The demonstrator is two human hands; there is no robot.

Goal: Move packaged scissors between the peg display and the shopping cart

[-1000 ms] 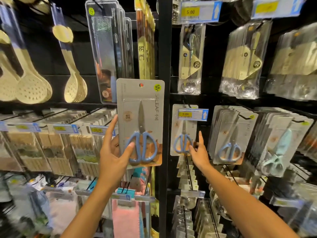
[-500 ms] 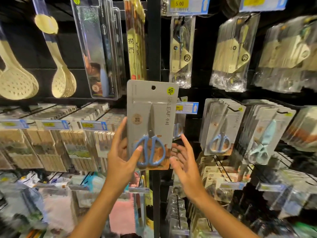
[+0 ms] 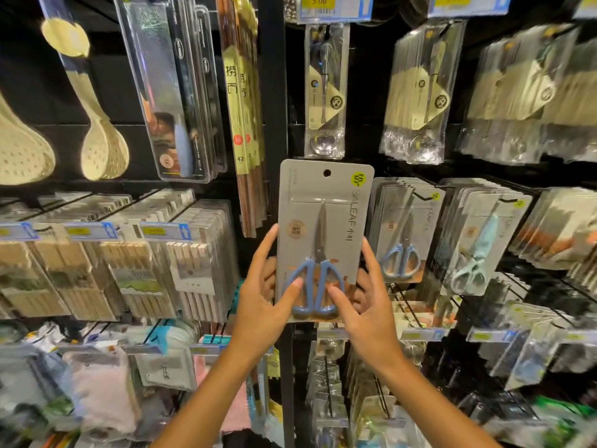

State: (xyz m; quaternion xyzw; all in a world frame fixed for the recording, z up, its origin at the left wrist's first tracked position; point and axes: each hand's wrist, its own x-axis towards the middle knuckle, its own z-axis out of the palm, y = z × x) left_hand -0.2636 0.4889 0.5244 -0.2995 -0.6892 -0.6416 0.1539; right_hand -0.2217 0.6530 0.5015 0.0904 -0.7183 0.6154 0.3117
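Both hands hold one scissors pack (image 3: 324, 221) upright in front of the black post (image 3: 274, 92), just left of the peg row where matching packs (image 3: 403, 231) hang. The left hand (image 3: 261, 305) grips the lower left edge, thumb across the blue handles; the right hand (image 3: 365, 305) grips the lower right edge, its fingers (image 3: 366, 253) running up the side. Holding it low and by both edges leaves the hang hole (image 3: 327, 173) at the top clear, likely so it can line up with a peg. No cart is in view.
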